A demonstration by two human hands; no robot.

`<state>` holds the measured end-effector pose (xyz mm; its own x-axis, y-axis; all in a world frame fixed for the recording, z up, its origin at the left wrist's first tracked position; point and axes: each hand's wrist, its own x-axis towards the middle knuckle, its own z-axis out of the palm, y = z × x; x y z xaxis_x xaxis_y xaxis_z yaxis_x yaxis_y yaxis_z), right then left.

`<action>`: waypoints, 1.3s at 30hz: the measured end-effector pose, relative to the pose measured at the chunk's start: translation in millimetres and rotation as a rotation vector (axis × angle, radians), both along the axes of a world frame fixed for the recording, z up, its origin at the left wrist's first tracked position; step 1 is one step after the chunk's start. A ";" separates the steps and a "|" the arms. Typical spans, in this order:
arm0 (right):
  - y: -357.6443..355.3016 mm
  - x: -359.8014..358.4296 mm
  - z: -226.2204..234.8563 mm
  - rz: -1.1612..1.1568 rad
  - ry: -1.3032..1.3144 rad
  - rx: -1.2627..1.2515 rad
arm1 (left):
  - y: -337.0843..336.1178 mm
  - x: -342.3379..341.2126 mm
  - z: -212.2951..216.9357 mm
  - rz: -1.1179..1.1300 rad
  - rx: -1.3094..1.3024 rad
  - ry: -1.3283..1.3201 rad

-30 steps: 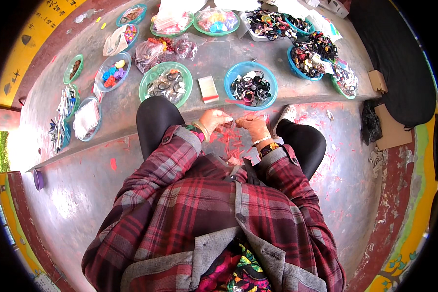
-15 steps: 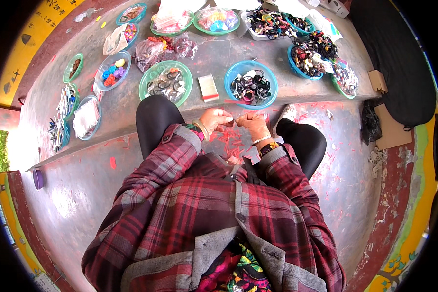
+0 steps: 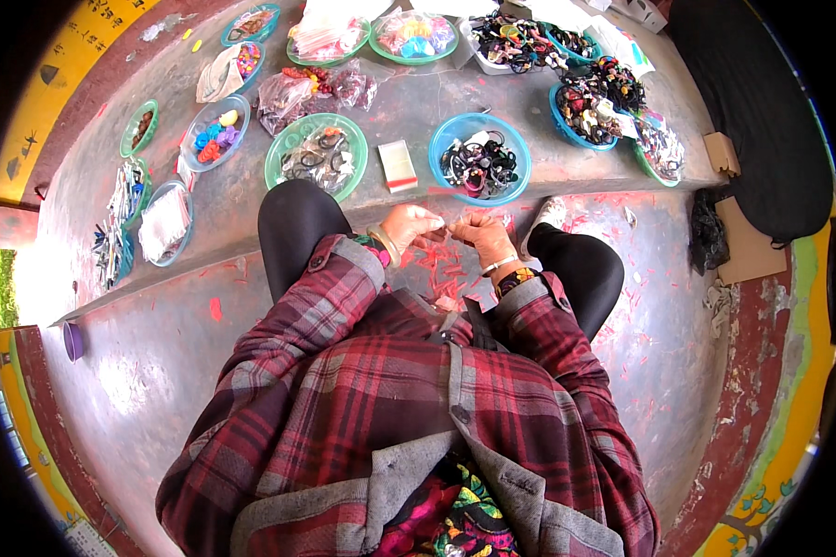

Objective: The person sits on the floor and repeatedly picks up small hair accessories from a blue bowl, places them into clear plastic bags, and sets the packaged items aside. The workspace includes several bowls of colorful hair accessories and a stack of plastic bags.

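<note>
While your left hand (image 3: 409, 227) and right hand (image 3: 481, 234) met fingertip-to-fingertip, pinching something too small to identify, the blue plastic bowl of dark hair ties (image 3: 479, 159) sat close by.

- Red plaid woven cloth shirt sleeves (image 3: 325, 306), matt.
- Round blue plastic bowl (image 3: 480, 158), smooth, slightly glossy (like the round green plastic bowl (image 3: 316, 158)).
- Grey concrete step (image 3: 232, 209), rough, paint-flecked.
</note>
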<state>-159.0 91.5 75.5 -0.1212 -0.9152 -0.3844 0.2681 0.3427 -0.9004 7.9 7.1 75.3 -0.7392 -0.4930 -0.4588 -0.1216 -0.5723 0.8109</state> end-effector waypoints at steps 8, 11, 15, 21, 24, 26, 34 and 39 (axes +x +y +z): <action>1.1 3.3 7.2 0.111 0.022 0.031 | -1.5 -0.6 -8.3 0.084 -0.145 -0.060; 1.5 0.2 -0.7 0.133 0.025 0.020 | -0.2 -2.0 -7.6 0.092 -0.184 -0.054; 1.3 -1.8 -8.9 0.152 0.058 0.047 | 0.7 -3.7 -9.5 0.114 -0.191 -0.042; 0.9 -2.8 -13.8 0.159 0.017 0.075 | 2.2 -3.4 -6.1 0.108 -0.222 -0.035; 1.7 -2.7 -11.3 0.152 -0.055 0.082 | 1.6 -3.0 -4.7 0.085 -0.267 -0.006; 2.2 -1.3 -5.5 0.136 -0.121 0.085 | 1.0 -2.9 -3.5 0.071 -0.278 0.008; 4.4 7.8 31.7 0.059 -0.417 0.042 | 2.0 -4.3 -1.2 0.109 -0.124 0.179; 4.5 4.5 16.8 0.038 -0.377 0.052 | 0.0 -4.5 -8.9 0.109 -0.116 0.231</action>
<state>-154.5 96.0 92.3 0.0718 -0.8944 -0.4415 0.5634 0.4016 -0.7220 3.4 7.1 66.4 -0.7576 -0.6143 -0.2206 0.1308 -0.4740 0.8707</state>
